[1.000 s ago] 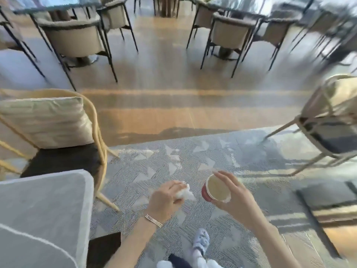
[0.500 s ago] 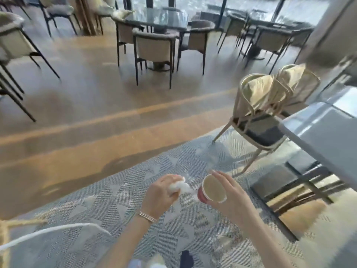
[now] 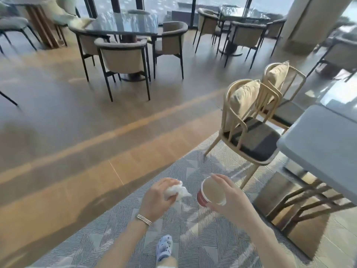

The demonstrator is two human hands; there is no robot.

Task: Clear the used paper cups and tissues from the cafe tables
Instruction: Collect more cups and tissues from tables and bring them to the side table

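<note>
L hand (image 3: 156,200) low centre, fingers curled round a crumpled white tissue (image 3: 176,191); the tissue's loose end sticks out to the right past the fingertips; thin metal bracelet (image 3: 144,219) on that wrist; R hand (image 3: 229,200) just beside it, gripping a red paper cup (image 3: 211,194) from the right side, index finger lying over the far rim, thumb under the near rim; cup is tipped w/ its mouth toward the camera, inside pale beige, can't tell if anything's left in it; tissue & cup are close but not touching, both held in the air above the grey patterned rug (image 3: 193,238); blue-and-white shoe (image 3: 164,247) on the rug below the hands; rug's far edge meets a wooden floor (image 3: 77,132) that fills the left & middle of the view; to the right, a grey-topped table (image 3: 324,147) w/ a dark metal base; a light wood chair (image 3: 247,122) w/ dark seat & cream cushion stands at its near-left corner, a second chair of the same kind just behind it; farther back, a glass-topped table (image 3: 123,23) ringed by beige chairs on dark thin legs (image 3: 123,57); more of the same seating top right, near a pale column (image 3: 309,20); far bg is blurred
</note>
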